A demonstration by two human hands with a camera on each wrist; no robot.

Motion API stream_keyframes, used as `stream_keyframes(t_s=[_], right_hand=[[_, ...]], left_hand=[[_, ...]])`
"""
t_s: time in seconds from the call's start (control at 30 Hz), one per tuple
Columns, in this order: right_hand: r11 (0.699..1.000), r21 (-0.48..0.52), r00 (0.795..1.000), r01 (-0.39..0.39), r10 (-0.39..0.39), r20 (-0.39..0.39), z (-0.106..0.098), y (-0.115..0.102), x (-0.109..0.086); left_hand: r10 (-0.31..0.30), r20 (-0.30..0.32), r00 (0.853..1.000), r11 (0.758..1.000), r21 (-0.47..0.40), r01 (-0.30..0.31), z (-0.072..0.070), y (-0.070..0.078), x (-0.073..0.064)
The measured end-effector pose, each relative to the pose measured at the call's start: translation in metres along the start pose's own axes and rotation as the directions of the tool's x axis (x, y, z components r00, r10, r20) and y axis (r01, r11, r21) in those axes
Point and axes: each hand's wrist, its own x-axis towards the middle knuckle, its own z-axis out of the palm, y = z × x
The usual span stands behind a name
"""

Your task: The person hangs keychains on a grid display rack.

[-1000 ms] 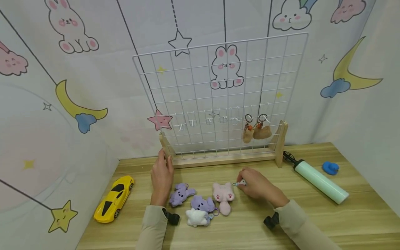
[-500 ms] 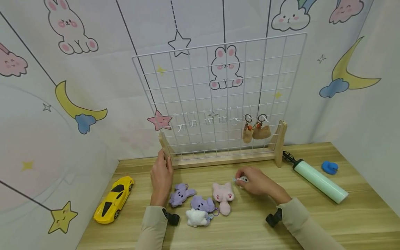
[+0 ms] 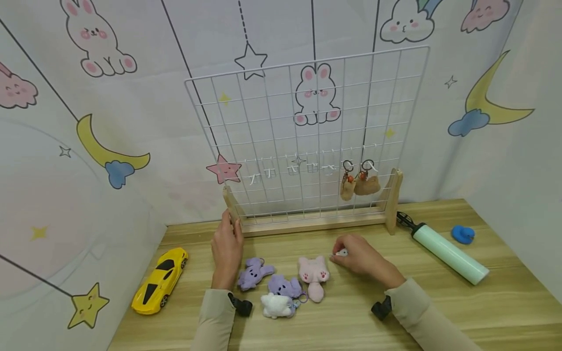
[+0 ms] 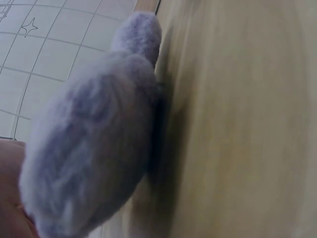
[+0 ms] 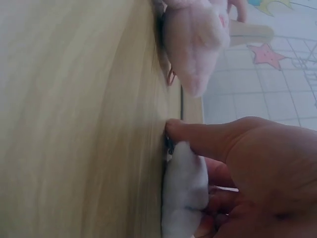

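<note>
My left hand (image 3: 227,248) holds the left foot of the wooden stand (image 3: 316,223), which carries a white wire grid (image 3: 307,141). With its thumb and fingers my right hand (image 3: 357,253) pinches a small white plush keychain (image 5: 183,193), low over the table; its metal part shows at the thumb tip. Left of it lies a pink plush (image 3: 313,270) with paw prints, large in the right wrist view. Two purple plush keychains (image 3: 252,274) and another white plush (image 3: 276,305) lie between the hands. A purple plush (image 4: 94,144) fills much of the left wrist view.
Two brown plush keychains (image 3: 366,185) hang at the grid's right, beside several bare white hooks (image 3: 291,169). A yellow toy car (image 3: 161,280) stands at the left. At the right lie a pale green pump (image 3: 450,253) and a blue toy duck (image 3: 463,235).
My right hand shifts slightly about the same spot, turning the small white plush keychain in its fingers. The left hand stays on the stand, and the other plushes have not moved.
</note>
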Motion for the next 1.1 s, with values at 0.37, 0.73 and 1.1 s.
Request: stream_keyframes(t_s=[0.37, 0.73, 1.1], right_hand=[[1.0, -0.012, 0.993, 0.013, -0.015, -0.118, -0.001, -0.005, 0.002], [0.938, 0.312, 0.89, 0.152, 0.008, -0.456, -0.032, -0.034, 0.011], [0.7, 0.607, 0.759, 0.377, 0.141, -0.635, -0.059, -0.066, 0.021]], left_hand=[[0.002, 0.001, 1.0, 1.0, -0.002, -0.002, 0.0, -0.001, 0.0], [0.005, -0.016, 1.0, 1.0, -0.003, -0.005, -0.004, -0.001, -0.002], [0.009, -0.017, 1.0, 1.0, 0.002, -0.009, 0.001, -0.001, 0.0]])
